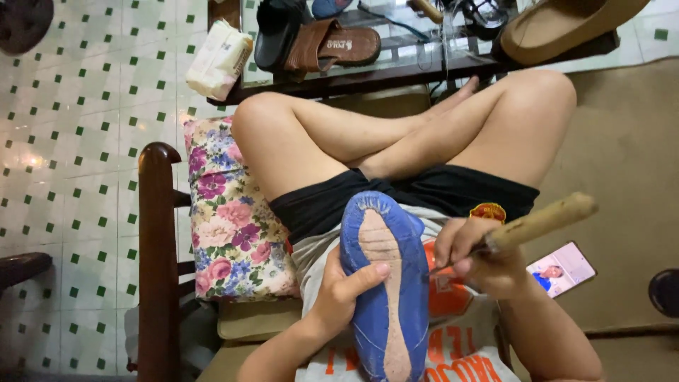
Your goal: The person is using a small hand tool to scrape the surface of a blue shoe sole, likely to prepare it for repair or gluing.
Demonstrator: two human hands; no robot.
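Two hands meet over a blue shoe [385, 283] in the head view, which is the only one. The shoe lies sole up on the person's lap, against a grey shirt with orange print [453, 346], its toe pointing away toward the crossed bare legs [396, 138]. Its sole is blue at the rim, with a long worn tan patch down the middle. The left hand [341, 288] grips the shoe from its left side, fingers wrapped behind it and the thumb pressed flat across the tan patch. The right hand [475, 260] sits just beside the shoe's right edge, closed around a tool with a thick pale wooden handle [543, 221] that slants up and to the right. A thin dark metal tip runs from the fist toward the sole's right edge; whether it touches the rubber cannot be told. A phone [562, 269] with a lit screen lies on the tan seat [622, 170], near the right hand. To the left, a floral cushion [230, 212] leans against a dark wooden armrest [157, 255]. Beyond the knees stands a low glass-topped table [396, 67] carrying a brown sandal [332, 48] and a black shoe [277, 32], with a white packet [218, 60] at its left end, over a white floor with green squares [78, 141].
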